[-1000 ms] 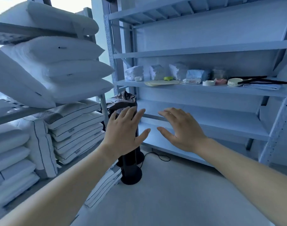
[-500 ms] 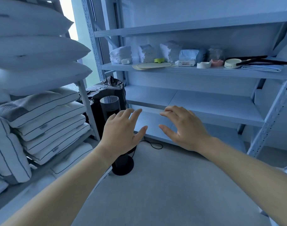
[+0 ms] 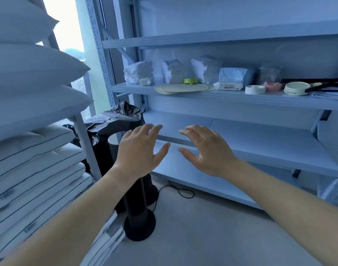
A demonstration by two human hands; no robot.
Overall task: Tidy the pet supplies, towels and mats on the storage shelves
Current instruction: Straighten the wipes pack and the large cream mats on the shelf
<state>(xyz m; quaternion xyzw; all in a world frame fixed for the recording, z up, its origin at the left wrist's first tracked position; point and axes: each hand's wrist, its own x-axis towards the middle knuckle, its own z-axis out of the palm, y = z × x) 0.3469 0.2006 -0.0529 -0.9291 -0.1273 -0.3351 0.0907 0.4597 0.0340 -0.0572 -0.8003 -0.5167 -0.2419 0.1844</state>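
- Far left: white pillows (image 3: 30,73) lie stacked on a rack; below them sits a pile of striped cushions (image 3: 30,169).
- Right of the rack, on the floor: a crumpled black bag (image 3: 116,120) over a dark bin, and nearer, a black stand (image 3: 139,224) with a round base.
- The left hand (image 3: 139,150) hangs in the air in front of the bag, fingers spread and relaxed, holding nothing.
- The right hand (image 3: 208,150) is just beside it, apart from it, palm down, fingers loosely spread, also holding nothing. Both are in front of the bare lower shelves.
- A thin black cable (image 3: 181,191) loops on the floor under the hands.
- The far shelf (image 3: 241,99) above the hands carries the supplies: folded white towels (image 3: 139,73) at its left end, then two more bundles standing up.
- In front of these lie flat beige mats (image 3: 183,88), with a green bowl (image 3: 190,81) just behind them.
- Further right: a blue pack (image 3: 235,74) with wipes (image 3: 229,86) in front of it, a white bowl (image 3: 255,89), a pink bowl (image 3: 272,86), a cream bowl (image 3: 296,88).
- Far right: black rods (image 3: 322,84) reach the cream bowl's right rim.
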